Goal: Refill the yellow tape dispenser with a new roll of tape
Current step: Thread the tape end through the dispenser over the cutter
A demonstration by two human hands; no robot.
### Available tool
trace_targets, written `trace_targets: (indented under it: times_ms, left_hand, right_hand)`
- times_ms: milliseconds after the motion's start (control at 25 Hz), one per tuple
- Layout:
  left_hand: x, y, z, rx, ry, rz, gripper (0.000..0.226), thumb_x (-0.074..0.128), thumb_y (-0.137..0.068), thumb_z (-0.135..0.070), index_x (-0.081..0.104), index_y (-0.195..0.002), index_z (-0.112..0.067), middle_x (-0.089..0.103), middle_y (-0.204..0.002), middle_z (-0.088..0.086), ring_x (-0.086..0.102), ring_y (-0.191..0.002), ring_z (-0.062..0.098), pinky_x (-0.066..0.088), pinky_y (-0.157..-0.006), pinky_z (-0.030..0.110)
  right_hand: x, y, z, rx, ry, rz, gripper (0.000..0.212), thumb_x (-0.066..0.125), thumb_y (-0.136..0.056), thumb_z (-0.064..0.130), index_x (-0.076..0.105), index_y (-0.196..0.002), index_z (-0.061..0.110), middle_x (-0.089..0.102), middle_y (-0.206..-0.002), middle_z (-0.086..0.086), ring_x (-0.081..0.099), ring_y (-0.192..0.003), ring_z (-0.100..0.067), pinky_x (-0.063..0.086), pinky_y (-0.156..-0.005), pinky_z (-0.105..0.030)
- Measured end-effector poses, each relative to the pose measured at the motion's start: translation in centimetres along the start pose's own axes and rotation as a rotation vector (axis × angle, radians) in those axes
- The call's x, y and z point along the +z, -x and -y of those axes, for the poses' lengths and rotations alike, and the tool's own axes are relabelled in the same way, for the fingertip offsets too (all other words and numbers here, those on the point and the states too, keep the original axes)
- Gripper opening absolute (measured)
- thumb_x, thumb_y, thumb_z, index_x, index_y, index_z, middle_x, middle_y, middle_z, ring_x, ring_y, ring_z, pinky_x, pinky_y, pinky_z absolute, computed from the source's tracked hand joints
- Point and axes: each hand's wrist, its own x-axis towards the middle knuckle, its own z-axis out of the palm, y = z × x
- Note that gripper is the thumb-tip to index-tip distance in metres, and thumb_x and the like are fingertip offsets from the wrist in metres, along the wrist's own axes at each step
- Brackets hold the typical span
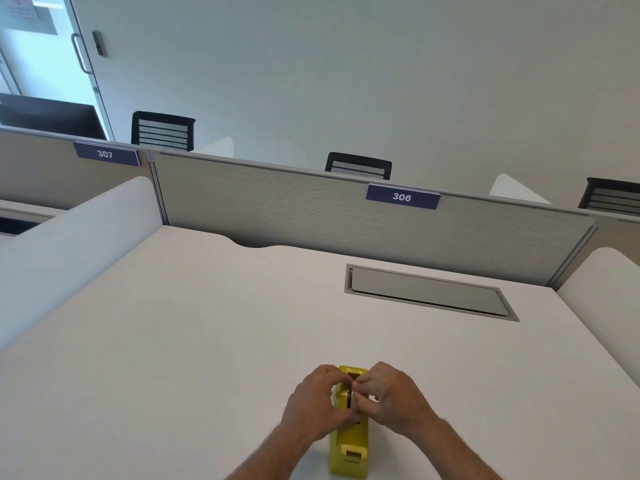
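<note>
The yellow tape dispenser (348, 445) stands on the white desk (207, 341) near its front edge, cutter end toward me. My left hand (317, 401) grips the dispenser's left side around the roll slot. My right hand (391, 396) is closed on its right side, fingertips pinched at the top of the slot. Between the fingers a dark part shows in the slot; I cannot tell whether it is a tape roll or the spindle. No separate tape roll is visible on the desk.
A grey metal cable hatch (429, 292) is set flush in the desk at the back right. White side dividers (79, 237) and a grey back partition (311, 209) labelled 306 enclose the desk. Black chairs stand beyond.
</note>
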Motion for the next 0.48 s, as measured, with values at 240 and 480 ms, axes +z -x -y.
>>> trace_targets:
  times_ms: [240, 480]
  left_hand:
    - [-0.20, 0.09, -0.03, 0.025, 0.024, -0.016, 0.052, 0.075, -0.065, -0.063, 0.062, -0.113, -0.044, 0.051, -0.128, -0.024, 0.054, -0.100, 0.002, 0.052, -0.087, 0.020]
    - [-0.15, 0.05, -0.06, 0.006, 0.022, -0.008, 0.054, 0.079, -0.064, -0.059, 0.061, -0.112, -0.043, 0.050, -0.123, -0.026, 0.054, -0.099, 0.002, 0.052, -0.085, 0.021]
  right_hand:
    - [0.33, 0.25, -0.33, 0.059, -0.024, -0.029, 0.018, 0.063, -0.078, 0.044, 0.071, -0.088, 0.031, 0.070, -0.082, 0.018, 0.053, -0.085, -0.004, 0.053, -0.062, -0.023]
    - [0.31, -0.11, -0.32, 0.008, -0.042, -0.002, 0.016, 0.062, -0.086, 0.036, 0.076, -0.085, 0.028, 0.074, -0.080, 0.017, 0.053, -0.080, -0.004, 0.050, -0.066, -0.024]
